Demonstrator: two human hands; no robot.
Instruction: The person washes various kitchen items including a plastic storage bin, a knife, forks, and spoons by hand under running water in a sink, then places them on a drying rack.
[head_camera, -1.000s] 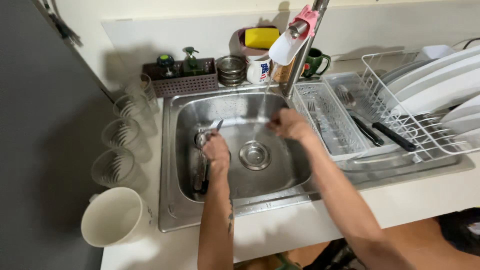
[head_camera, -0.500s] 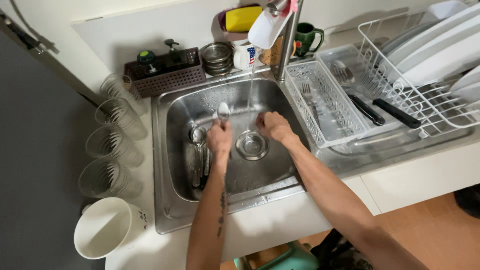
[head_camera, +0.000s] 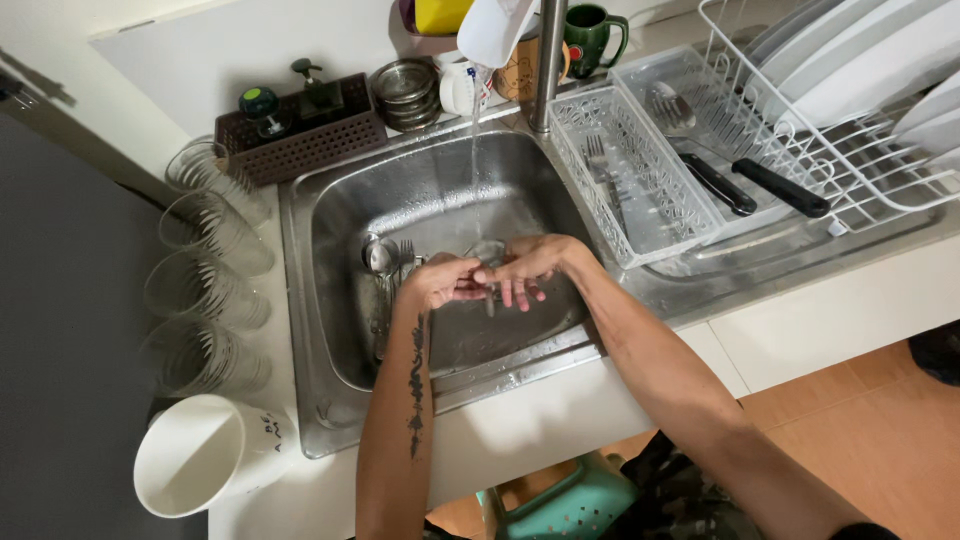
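Head-worn view, steeply down, close over the sink (head_camera: 330, 390).
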